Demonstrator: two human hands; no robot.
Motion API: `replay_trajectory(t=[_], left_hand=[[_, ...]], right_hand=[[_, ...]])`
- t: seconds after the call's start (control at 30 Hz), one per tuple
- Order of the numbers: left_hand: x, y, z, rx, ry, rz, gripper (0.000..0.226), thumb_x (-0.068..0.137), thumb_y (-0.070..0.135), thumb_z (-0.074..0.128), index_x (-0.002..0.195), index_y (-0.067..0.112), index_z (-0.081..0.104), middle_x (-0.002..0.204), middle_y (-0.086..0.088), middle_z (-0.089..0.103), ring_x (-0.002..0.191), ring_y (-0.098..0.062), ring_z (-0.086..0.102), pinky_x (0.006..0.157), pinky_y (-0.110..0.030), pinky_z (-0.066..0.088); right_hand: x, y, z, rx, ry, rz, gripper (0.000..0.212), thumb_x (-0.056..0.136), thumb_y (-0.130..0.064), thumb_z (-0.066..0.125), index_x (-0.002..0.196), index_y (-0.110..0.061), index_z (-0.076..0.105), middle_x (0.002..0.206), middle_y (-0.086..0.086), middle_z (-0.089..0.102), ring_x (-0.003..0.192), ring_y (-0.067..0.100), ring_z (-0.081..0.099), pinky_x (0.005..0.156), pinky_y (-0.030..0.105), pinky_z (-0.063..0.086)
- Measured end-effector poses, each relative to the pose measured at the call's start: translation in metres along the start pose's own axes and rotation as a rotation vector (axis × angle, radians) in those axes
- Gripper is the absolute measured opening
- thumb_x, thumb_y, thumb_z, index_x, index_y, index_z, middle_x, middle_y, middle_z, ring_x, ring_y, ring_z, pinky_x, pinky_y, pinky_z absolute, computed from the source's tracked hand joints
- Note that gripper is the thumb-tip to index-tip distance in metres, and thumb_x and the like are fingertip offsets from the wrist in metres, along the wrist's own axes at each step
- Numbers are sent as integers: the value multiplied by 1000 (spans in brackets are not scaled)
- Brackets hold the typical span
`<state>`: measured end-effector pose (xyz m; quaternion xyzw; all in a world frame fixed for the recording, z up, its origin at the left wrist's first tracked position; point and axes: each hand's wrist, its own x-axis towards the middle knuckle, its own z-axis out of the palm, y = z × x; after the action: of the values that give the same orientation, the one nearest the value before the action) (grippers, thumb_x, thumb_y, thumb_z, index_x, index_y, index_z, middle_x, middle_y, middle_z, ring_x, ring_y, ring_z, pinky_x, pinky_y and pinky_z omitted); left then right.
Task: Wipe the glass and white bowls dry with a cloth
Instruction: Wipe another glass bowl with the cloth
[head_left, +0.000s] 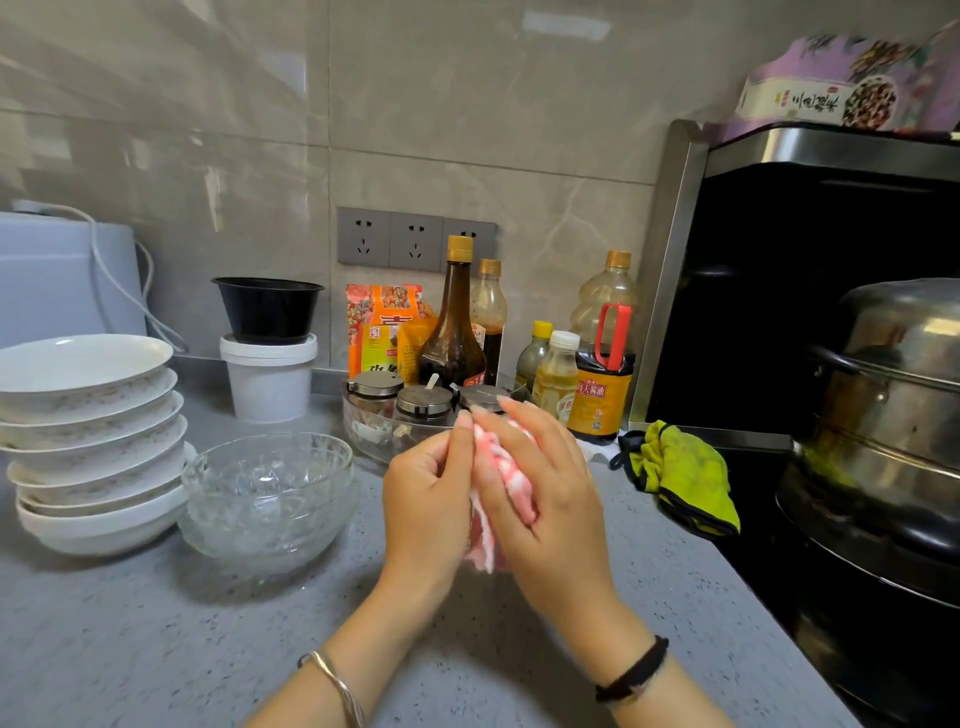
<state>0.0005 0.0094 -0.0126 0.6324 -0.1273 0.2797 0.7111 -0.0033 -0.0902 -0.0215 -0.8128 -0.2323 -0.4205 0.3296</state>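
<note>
Cloth (511, 480), pink and white, sits bunched between both hands above the grey tabletop (156, 649). The grip of the left hand (426, 499) curls round its near edge, and the right hand (545, 499) wraps its fingers over the other side. Stacked glass bowls (267, 499) stand just left of the hands, beside the stack of white bowls (93, 441) further left.
</note>
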Motion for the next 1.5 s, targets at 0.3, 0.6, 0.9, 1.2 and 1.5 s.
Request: replay_trajectory(t=[0.3,0.6,0.9,1.2,1.5], left_hand=[[1,15,-4,-343,53,-233,49,95,39,52,79,-7,59,72,-19,55,66,-28,56,64,-39,51],[-4,61,-23,-130,-156,-167,56,97,39,40,68,-5,59,71,-28,59,65,-19,56,62,-14,44],[-30,94,-37,-100,-47,-87,59,90,45,47,53,0,41,53,-15,35,56,-23,33,56,-30,31],[-51,110,-38,-112,80,-96,58,97,39,43,50,5,43,45,-14,33,45,-14,33,47,-27,29],[-63,115,-29,-111,128,-81,53,98,34,43,48,14,41,41,4,34,42,-10,33,41,-22,28]], right_hand=[[15,-12,-33,927,137,775,28,101,-23,36,84,-23,57,59,-15,65,104,24,48,81,37,49],[32,-41,-68,722,125,730,41,97,-25,53,60,-25,70,60,-2,49,60,21,47,71,39,44],[9,-99,-70,340,19,302,39,96,-54,39,103,-29,68,91,-19,68,86,4,62,75,22,50],[-9,-111,-73,279,18,60,35,101,-40,38,130,-59,43,142,-25,42,132,-2,39,108,39,41],[-22,-123,-71,7,109,25,41,95,-61,29,135,-54,39,143,-25,36,140,5,29,111,37,32]])
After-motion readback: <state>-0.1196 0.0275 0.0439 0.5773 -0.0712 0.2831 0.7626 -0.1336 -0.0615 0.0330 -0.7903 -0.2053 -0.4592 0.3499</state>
